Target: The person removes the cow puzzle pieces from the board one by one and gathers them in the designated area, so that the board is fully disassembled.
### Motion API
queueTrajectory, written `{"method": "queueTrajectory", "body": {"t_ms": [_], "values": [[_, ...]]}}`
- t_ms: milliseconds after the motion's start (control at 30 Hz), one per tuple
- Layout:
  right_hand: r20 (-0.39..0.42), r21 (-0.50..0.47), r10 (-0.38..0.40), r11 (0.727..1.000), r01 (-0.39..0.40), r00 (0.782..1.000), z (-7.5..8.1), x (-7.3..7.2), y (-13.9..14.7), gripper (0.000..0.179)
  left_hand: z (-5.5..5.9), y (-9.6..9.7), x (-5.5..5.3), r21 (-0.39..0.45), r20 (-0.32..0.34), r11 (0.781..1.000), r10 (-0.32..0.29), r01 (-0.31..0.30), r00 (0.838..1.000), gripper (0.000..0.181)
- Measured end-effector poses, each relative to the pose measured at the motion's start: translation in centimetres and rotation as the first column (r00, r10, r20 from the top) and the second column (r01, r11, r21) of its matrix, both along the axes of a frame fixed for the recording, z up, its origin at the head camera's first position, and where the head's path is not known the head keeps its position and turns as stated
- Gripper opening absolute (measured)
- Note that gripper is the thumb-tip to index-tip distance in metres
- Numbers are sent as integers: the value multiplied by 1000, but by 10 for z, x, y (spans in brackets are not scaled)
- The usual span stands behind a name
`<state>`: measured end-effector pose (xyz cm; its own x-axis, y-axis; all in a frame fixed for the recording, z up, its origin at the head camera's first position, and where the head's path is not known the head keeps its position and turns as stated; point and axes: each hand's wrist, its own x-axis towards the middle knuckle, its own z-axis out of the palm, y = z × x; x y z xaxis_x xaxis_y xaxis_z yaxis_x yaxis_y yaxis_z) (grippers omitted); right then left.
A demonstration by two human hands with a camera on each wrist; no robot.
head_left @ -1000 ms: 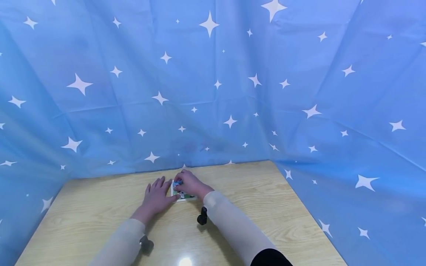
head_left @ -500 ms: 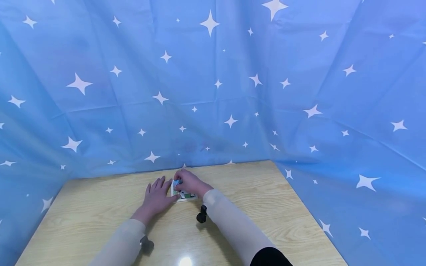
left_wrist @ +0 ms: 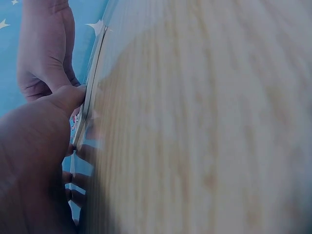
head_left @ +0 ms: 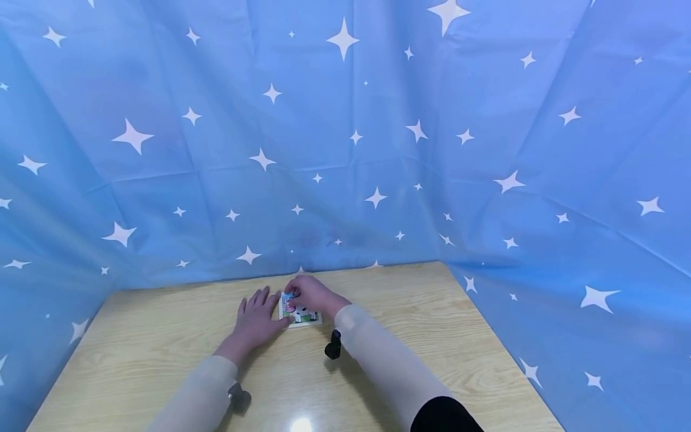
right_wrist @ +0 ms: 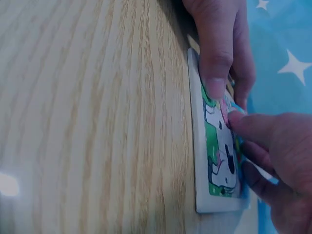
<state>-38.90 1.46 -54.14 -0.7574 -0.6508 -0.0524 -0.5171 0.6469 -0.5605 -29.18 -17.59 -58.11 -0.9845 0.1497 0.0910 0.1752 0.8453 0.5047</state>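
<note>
one left hand (head_left: 256, 322), spread, braces my picture board (right_wrist: 224, 165); i can't tell whether my right hand (head_left: 315, 295) grips anything. fitting seems underway, the next move calling for gentle pressing.

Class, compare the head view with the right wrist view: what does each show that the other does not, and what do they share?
Only the head view: the left sleeve and right sleeve, both pale, with a small black device at each wrist.

Only the right wrist view: a clear look at the left thumbnail and at the right hand's lower fingers, curled.

Both: the two hands at the white-bordered picture board with its black-and-white animal, the wooden table and the starry blue curtain.
</note>
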Motion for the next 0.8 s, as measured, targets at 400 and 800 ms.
{"method": "queueTrajectory", "body": {"t_ms": [400,800], "values": [[-86,74,53,996,-47,995,2,-1,1,30,-1,-1,0,1,-12,1000,0,0,1000,93],[24,-153,-13,988,16,1000,-3,1,15,29,5,1,1,-15,25,1000,2,-2,1000,91]]}}
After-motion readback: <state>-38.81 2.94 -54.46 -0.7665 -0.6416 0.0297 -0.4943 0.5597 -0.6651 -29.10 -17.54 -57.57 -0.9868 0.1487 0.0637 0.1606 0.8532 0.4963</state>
